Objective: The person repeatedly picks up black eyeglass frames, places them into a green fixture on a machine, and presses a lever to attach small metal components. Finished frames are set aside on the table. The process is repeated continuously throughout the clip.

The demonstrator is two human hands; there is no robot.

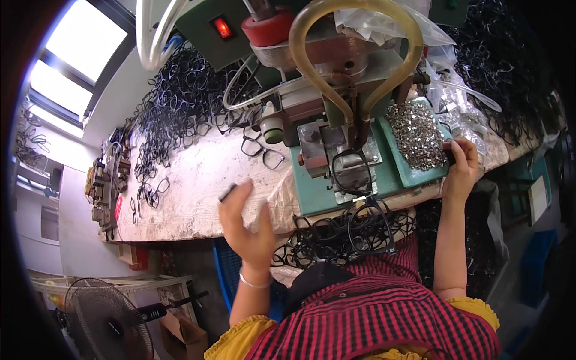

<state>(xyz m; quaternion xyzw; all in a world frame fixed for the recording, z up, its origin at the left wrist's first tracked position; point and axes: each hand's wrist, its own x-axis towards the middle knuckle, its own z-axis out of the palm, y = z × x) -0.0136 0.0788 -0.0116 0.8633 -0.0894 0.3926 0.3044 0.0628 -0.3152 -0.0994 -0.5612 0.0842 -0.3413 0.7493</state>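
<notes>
My left hand (247,231) is raised over the table's front edge, thumb and fingers apart and nothing in it. A black band covers one of its fingertips. At the right rim of a green tray (393,157), my right hand (463,165) has its fingertips drawn together. Something black shows at those fingertips; whether they hold a small part, I cannot tell. Many small shiny metal pieces (420,135) fill the tray. Between my hands, a black eyeglass frame (367,195) rests on the metal fixture (350,174) of a green bench machine, one rim hanging over its front.
A loose eyeglass frame (264,153) lies left of the machine. Piles of black frames (186,90) spread behind it, with more frames (309,237) gathered at my lap. A yellowish hose (297,42) loops over the fixture. A fan (111,324) stands at lower left.
</notes>
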